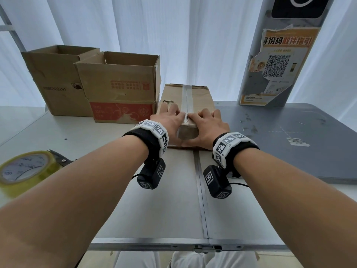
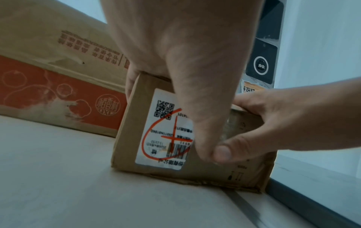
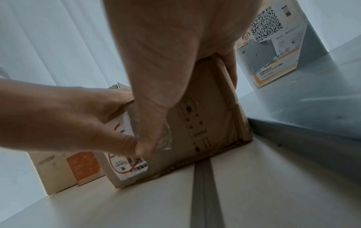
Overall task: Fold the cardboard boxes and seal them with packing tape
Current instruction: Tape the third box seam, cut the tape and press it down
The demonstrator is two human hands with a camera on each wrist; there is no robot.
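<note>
At the far left of the head view you see one roll of clear packing tape (image 1: 25,172) lying on the tabletop (image 1: 154,206), low in the frame. One pair of scissors (image 1: 59,158) pokes out just behind the roll.

Higher up on the left stand two open boxes with their flaps up. The plain open box (image 1: 52,82) is at the back, and the box with the red band (image 1: 119,93) stands in front of it, touching it.

In the middle of the frame sits one small closed box (image 1: 199,97), so you can count three boxes in all. One strip of tape (image 1: 186,99) runs along its top and over its near edge.

Your left hand (image 1: 170,120) holds the near left part of this box, fingers spread on top and thumb curled down the front over the white label (image 2: 166,128). Your right hand (image 1: 207,124) holds the near right part the same way. Your two thumbs meet on the tape end at the front.

At the upper right stands one grey post (image 1: 286,55) with one orange poster (image 1: 278,62).
</note>
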